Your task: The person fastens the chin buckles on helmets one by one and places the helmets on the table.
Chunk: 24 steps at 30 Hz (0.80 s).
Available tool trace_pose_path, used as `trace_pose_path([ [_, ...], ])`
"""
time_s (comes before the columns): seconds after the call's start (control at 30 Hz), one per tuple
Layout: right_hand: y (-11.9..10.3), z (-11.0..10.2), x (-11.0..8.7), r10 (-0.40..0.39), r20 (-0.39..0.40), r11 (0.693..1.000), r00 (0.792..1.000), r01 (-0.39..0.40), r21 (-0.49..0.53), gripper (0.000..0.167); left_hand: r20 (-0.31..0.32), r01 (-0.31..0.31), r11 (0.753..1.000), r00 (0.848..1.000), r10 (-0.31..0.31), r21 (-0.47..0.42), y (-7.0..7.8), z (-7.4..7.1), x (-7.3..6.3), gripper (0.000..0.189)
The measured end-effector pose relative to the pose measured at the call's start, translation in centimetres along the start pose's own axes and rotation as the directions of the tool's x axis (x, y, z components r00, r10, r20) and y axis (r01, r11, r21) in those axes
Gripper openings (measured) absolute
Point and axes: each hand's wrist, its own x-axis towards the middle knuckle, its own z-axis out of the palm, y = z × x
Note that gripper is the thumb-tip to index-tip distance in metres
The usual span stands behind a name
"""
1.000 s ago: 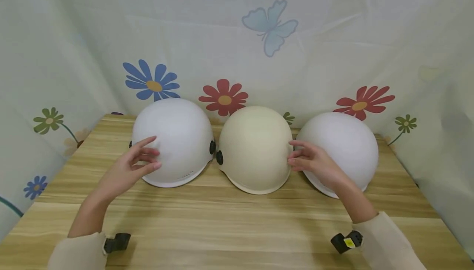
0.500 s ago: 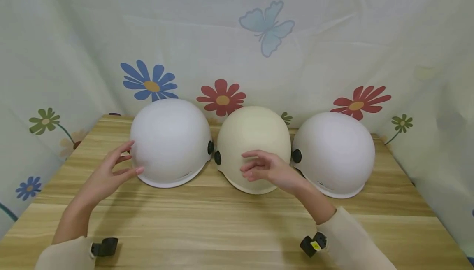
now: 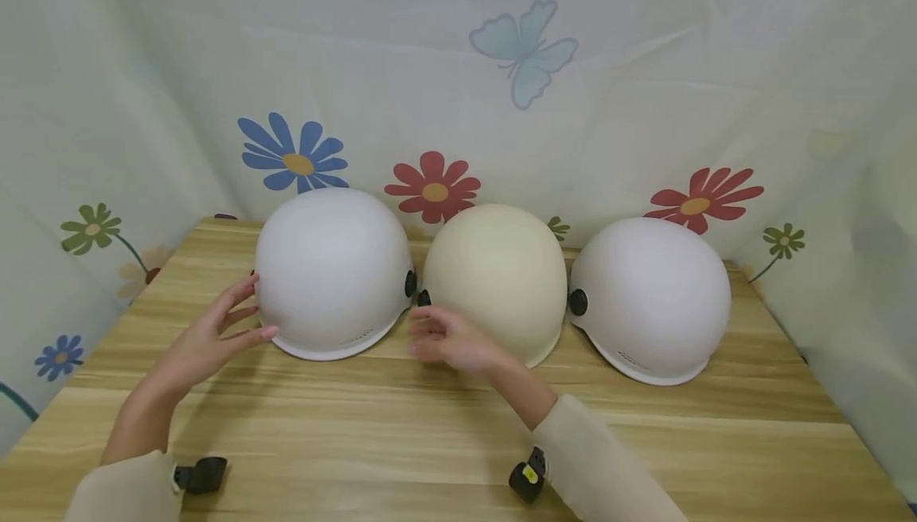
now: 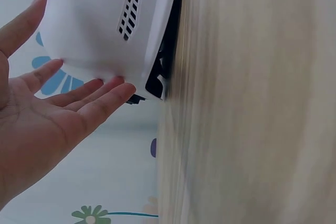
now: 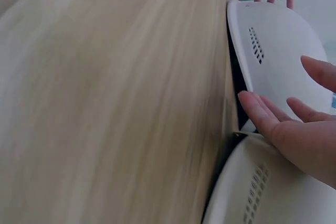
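Three helmets stand in a row, domes up: a white helmet [image 3: 333,267] on the left, a cream helmet [image 3: 494,259] in the middle and another white helmet [image 3: 655,291] on the right. My left hand [image 3: 204,339] is at the left side of the left white helmet, fingers spread, fingertips right at its shell [image 4: 94,30] in the left wrist view. In front of the cream helmet's left side is my right hand [image 3: 458,340], slightly blurred, fingers loosely extended towards the gap beside the left white helmet. The right wrist view shows its fingers [image 5: 257,111] overlapping that helmet's edge.
The helmets rest on a wood-grain table [image 3: 401,442], near its back edge. Behind and beside it hangs a pale curtain [image 3: 401,60] printed with flowers and a butterfly. A small black camera [image 3: 204,474] sits at my left wrist, and another camera [image 3: 528,478] at my right.
My right hand has swept left from the right white helmet, across the cream one, to its left side. My left hand has shifted left to the left white helmet's outer side. The helmets have not moved.
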Motion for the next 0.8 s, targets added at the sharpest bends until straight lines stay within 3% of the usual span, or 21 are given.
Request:
trace_pose_path([
  [0.13,0.4,1.0,0.9,0.009,-0.062,0.999,0.998,-0.007,0.043,0.053,0.0,0.012,1.0,1.0,-0.012,0.0,0.0,0.0,0.0,0.087],
  [0.3,0.8,1.7,1.6,0.042,-0.116,0.999,0.992,-0.04,0.018,0.054,0.004,0.018,1.0,1.0,-0.018,-0.005,0.1,0.1,-0.2,0.086],
  [0.8,1.1,2.3,2.2,0.053,-0.144,0.993,0.988,-0.037,0.113,0.058,0.002,0.051,0.999,0.999,-0.051,-0.009,0.3,0.0,-0.2,0.089],
])
